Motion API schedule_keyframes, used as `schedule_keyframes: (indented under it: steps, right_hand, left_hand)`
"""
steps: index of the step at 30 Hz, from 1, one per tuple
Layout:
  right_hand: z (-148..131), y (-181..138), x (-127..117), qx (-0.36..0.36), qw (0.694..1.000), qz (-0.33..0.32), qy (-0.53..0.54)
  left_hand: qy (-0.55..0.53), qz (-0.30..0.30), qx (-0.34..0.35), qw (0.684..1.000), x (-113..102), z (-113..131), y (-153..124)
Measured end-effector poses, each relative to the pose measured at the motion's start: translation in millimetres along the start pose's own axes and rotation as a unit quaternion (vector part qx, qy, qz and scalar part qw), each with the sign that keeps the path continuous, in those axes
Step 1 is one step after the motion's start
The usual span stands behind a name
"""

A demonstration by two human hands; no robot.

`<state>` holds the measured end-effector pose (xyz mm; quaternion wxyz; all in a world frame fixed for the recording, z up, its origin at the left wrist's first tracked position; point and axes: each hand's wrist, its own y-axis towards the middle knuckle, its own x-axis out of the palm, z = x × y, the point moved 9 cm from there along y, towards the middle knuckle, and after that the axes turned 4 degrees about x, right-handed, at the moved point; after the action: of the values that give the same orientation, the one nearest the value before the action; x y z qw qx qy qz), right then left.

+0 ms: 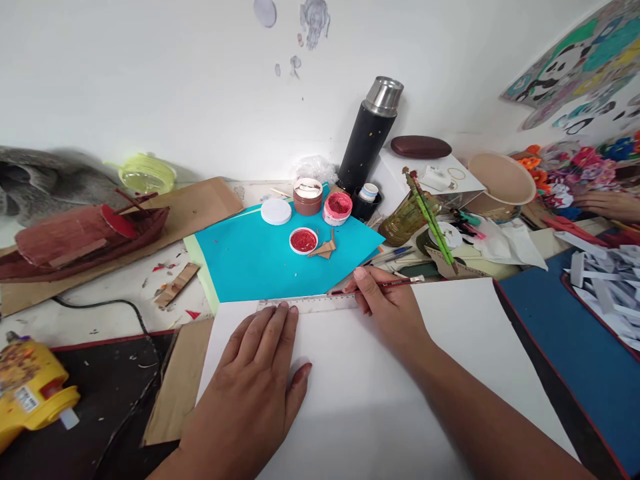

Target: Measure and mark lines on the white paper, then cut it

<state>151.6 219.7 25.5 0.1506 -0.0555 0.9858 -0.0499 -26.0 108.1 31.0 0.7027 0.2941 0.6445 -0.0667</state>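
Note:
My left hand (pixel 260 377) lies flat with fingers stretched out on a large white sheet (pixel 440 347), its fingertips pressing a clear ruler (pixel 313 304) along the sheet's far edge. My right hand (pixel 387 307) is closed on a red pencil (pixel 397 283), whose tip rests against the ruler's right part. Just beyond the ruler lies a turquoise sheet (pixel 250 257).
On the turquoise sheet stand red paint jars (pixel 337 207), lids (pixel 303 241) and card scraps. Behind them is a black flask (pixel 370 137); a jar of pencils (pixel 410 217) stands at right. A yellow glue gun (pixel 30 390) and cardboard boat (pixel 80 237) lie left. Another person's hand (pixel 607 203) works far right.

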Motion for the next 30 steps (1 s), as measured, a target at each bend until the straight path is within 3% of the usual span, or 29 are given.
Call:
schedule_keyframes:
  steps: [16, 25, 30]
  right_hand:
    - [2, 0, 2, -0.011, 1.000, -0.011, 0.005]
    - [-2, -4, -2, -0.037, 0.999, 0.018, 0.011]
    - [-7, -10, 8, -0.057, 0.998, -0.014, 0.000]
  left_hand:
    - [0.005, 0.011, -0.002, 1.000, 0, 0, -2]
    - [-0.004, 0.011, -0.013, 1.000, 2, 0, -3]
    - [-0.008, 0.007, -0.016, 1.000, 3, -1, -3]
